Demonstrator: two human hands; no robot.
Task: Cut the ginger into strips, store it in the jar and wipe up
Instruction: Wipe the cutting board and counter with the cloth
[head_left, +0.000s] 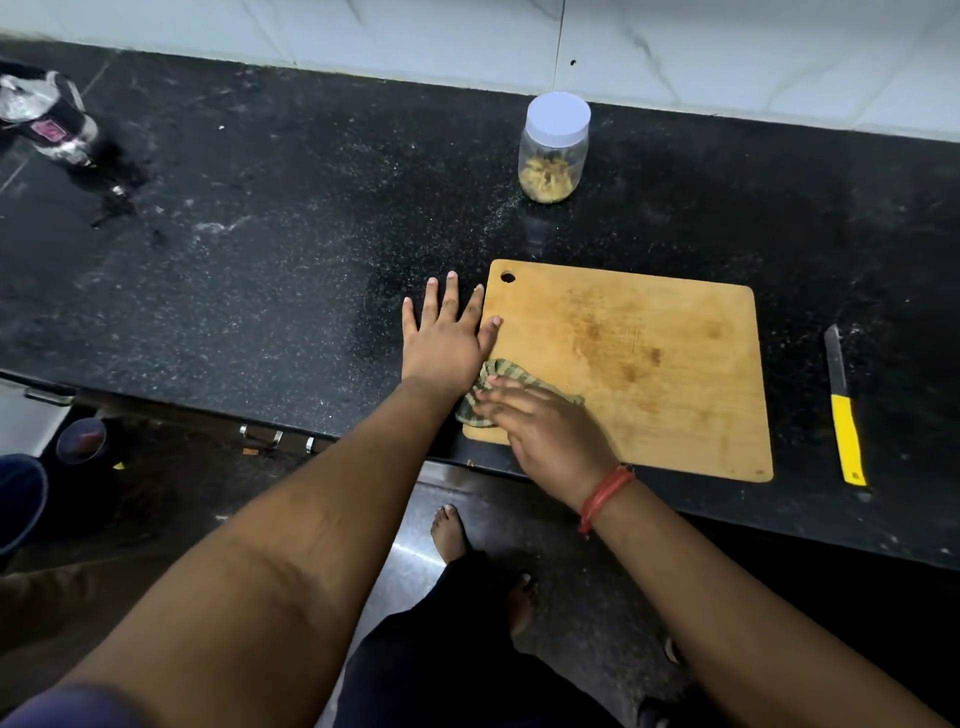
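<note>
Wiping is the step in hand. Ginger strips (549, 176) sit in the jar (554, 150) with its white lid on, standing on the counter (260, 249) well behind the board (649, 364), so cutting and storing look done. The knife (844, 405) lies on the counter to the right of the board, apart from it.

The right hand (540, 426) lies over a crumpled striped cloth (498, 384) at the board's near-left corner — its fingers fairly straight and pressing down on the cloth, though motion blur hides exactly how they sit. The left hand (447, 338) is spread flat, fingers apart, palm on the counter just beside the board's left edge, with the thumb resting on the board itself.

To do this well, I would keep that left hand planted, since it probably stops the board sliding under the strokes. The cloth is bunched small, so opening it out a little would cover more wood per pass. The darker stains near the board's middle likely need firmer pressure. Long strokes towards one edge would gather scraps rather than scatter them — and the counter to the left shows pale specks that may want a pass too. Sweeping rightward, mind the knife.
</note>
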